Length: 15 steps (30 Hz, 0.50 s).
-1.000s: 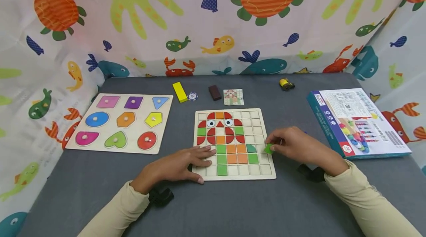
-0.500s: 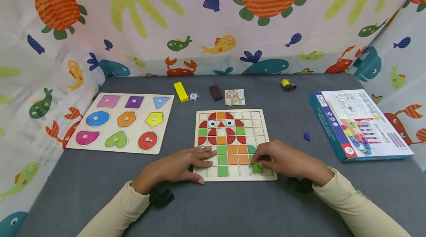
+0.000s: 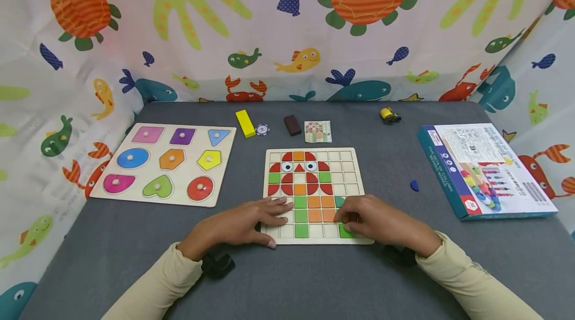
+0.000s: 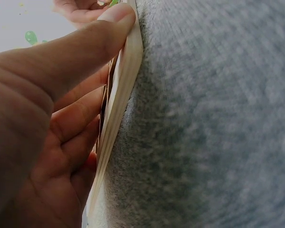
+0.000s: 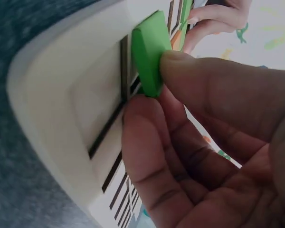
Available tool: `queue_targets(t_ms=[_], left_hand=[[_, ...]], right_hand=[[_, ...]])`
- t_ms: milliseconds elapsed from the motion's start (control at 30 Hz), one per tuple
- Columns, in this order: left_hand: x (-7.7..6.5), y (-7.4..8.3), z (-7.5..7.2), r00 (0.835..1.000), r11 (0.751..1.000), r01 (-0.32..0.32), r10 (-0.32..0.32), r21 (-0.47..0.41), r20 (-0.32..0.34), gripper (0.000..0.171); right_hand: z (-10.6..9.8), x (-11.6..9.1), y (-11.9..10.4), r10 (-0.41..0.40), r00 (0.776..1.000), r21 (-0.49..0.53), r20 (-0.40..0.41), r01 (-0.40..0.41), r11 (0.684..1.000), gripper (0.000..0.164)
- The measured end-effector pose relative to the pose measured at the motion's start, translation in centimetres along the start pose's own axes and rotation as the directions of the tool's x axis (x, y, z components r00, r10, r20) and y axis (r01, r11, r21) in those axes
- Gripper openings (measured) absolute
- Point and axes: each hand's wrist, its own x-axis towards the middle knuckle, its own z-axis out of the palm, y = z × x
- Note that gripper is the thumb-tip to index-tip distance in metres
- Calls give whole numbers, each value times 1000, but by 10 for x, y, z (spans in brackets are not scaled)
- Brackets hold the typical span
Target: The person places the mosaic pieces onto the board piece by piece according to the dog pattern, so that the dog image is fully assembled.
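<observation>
A wooden grid board [image 3: 348,176] lies flat on the grey table, with red, orange and green tiles and two eye tiles set in its squares. My right hand [image 3: 382,220] is over its near right part. Between thumb and fingertips it pinches a green square tile [image 5: 152,45], tilted against a square of the bottom row in the right wrist view. My left hand [image 3: 242,221] rests on the board's left side with fingers extended. Its thumb [image 4: 92,38] lies along the near edge. My right fingers hide some squares above the green tile.
A shape puzzle with knobs [image 3: 184,187] lies at left, a boxed set [image 3: 489,170] at right. Behind the board are a yellow block [image 3: 245,124], a poker chip [image 3: 262,130], a dark brown block [image 3: 292,125], a pattern card [image 3: 318,132] and a small yellow-black toy [image 3: 389,115]. A blue piece [image 3: 414,185] lies at right.
My right hand has moved left from beyond the board's right edge, bringing the green tile to the bottom row. The blue piece has come into view. My left hand has stayed put.
</observation>
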Motion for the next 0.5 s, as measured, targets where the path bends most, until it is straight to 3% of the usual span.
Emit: queue_targets(t_ms=[300,500], left_hand=[[0,3,-2,1000,1000,16,-16,-7,2,61],[1,5,-2,1000,1000,18,-18,-1,10,60]], right_hand=[[-13,-12,13,71,991,-10,-109,-73,997,20],[-33,-33,30,176,952,-54,-249,-195,979,20]])
